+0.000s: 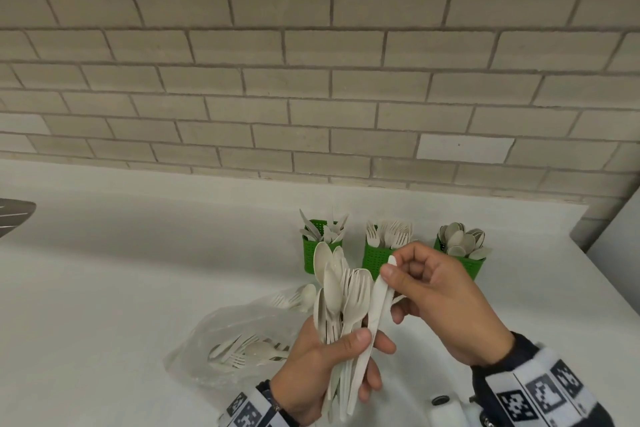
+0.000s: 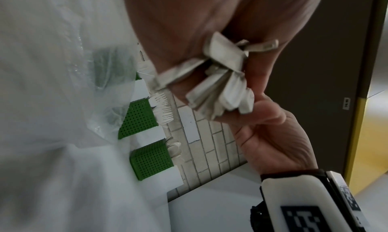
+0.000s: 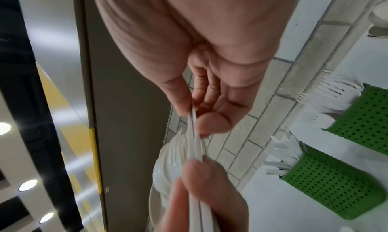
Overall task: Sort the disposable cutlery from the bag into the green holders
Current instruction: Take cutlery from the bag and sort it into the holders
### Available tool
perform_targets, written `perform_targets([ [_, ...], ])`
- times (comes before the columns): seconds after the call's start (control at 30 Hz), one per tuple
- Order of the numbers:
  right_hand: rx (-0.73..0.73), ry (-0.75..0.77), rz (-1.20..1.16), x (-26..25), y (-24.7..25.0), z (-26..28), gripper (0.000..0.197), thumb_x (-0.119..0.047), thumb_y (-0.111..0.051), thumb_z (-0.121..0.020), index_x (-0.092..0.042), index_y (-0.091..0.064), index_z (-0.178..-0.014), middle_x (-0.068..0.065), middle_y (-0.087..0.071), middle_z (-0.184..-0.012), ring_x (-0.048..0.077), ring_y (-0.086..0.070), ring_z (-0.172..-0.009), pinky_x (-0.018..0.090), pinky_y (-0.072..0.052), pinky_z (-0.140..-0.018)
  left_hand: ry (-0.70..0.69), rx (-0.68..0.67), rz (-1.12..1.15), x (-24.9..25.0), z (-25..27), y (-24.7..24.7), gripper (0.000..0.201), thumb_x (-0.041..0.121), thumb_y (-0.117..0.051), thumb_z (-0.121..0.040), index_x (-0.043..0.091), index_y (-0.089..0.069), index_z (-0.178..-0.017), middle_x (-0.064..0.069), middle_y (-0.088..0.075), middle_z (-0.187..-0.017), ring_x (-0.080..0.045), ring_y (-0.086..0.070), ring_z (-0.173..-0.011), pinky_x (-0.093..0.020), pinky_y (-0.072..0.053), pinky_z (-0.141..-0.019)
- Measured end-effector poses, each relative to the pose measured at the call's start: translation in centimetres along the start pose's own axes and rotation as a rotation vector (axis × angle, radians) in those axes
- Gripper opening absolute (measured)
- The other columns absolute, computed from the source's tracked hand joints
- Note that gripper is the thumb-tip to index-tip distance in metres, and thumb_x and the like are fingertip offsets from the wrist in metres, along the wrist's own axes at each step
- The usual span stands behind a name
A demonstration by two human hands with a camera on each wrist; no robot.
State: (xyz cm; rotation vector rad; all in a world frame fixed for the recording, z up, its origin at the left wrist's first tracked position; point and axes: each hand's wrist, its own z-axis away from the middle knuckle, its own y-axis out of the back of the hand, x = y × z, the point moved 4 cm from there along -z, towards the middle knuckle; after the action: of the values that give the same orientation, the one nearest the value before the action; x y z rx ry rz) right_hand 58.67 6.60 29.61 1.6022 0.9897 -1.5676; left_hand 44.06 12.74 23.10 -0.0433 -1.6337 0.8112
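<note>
- Three green holders (image 1: pixel 377 258) stand in a row near the brick wall (image 1: pixel 311 80), their cutlery sticking up above the rims.
- A plastic bag (image 1: pixel 228 340) lies left of your hands.
- Bare counter (image 1: pixel 121 270) stretches farther left.

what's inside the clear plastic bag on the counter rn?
The plastic bag still holds loose cutlery: forks and spoons show through the film. A few pieces spill from its mouth. The left hand covers the bag's right side, so no count.
</note>
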Motion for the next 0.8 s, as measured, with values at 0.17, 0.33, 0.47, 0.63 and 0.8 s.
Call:
perform_targets([
  [0.17,-0.206,-0.136,0.074,0.2,-0.2,-0.5,0.008,-0.004,-0.066,-0.087,0.004,-0.068,-0.089,0.017,-0.064,-0.074,0.024,-0.058,-0.064,0.031,-0.05,-0.052,-0.021,0.022,-0.075,0.1,0.5,0.2,0.023,0.015,-0.069,-0.083,0.023,-0.071,-0.105,-0.025,-0.068,-0.09,-0.028,-0.061,-0.054,-0.03,-0.049,-0.049],
  [0.33,-0.121,-0.041,0.279,1.2,-1.2,-1.3,0.016,-0.019,-0.071,-0.087,-0.013,-0.068,-0.072,0.015,-0.067,-0.066,0.03,-0.058,-0.054,0.036,-0.048,-0.051,-0.027,0.072,-0.096,0.2,0.7,1.0,0.028,0.023,-0.071,-0.085,0.028,-0.068,-0.113,-0.023,-0.068,-0.09,-0.028,-0.06,-0.054,-0.03,-0.051,-0.051],
  [0.47,-0.261,-0.127,0.176,1.8,-3.0,-2.2,0.005,-0.003,-0.066,-0.089,-0.005,-0.071,-0.089,0.012,-0.062,-0.07,0.025,-0.062,-0.064,0.034,-0.052,-0.051,-0.05,0.176,-0.124,0.7,0.9,2.6,0.036,0.026,-0.078,-0.08,0.015,-0.068,-0.112,-0.023,-0.065,-0.082,-0.026,-0.055,-0.047,-0.026,-0.045,-0.046],
  [0.63,-0.056,-0.019,0.161,-1.9,-2.2,-6.7,0.007,0.002,-0.059,-0.091,0.003,-0.065,-0.087,0.017,-0.068,-0.069,0.032,-0.061,-0.057,0.037,-0.057,-0.052,-0.076,0.325,-0.062,1.7,1.2,4.4,0.037,0.02,-0.07,-0.078,-0.01,-0.058,-0.096,-0.029,-0.067,-0.083,-0.029,-0.057,-0.046,-0.029,-0.048,-0.044],
  [0.8,0.241,0.269,0.331,-6.0,-0.7,-13.8,0.019,-0.005,-0.062,-0.091,-0.012,-0.06,-0.074,0.019,-0.067,-0.069,0.029,-0.067,-0.053,0.035,-0.057,-0.055,-0.058,0.438,-0.013,1.8,2.7,6.3,0.025,0.015,-0.077,-0.068,-0.002,-0.066,-0.083,-0.021,-0.048,-0.063,-0.025,-0.046,-0.043,-0.027,-0.041,-0.042],
])
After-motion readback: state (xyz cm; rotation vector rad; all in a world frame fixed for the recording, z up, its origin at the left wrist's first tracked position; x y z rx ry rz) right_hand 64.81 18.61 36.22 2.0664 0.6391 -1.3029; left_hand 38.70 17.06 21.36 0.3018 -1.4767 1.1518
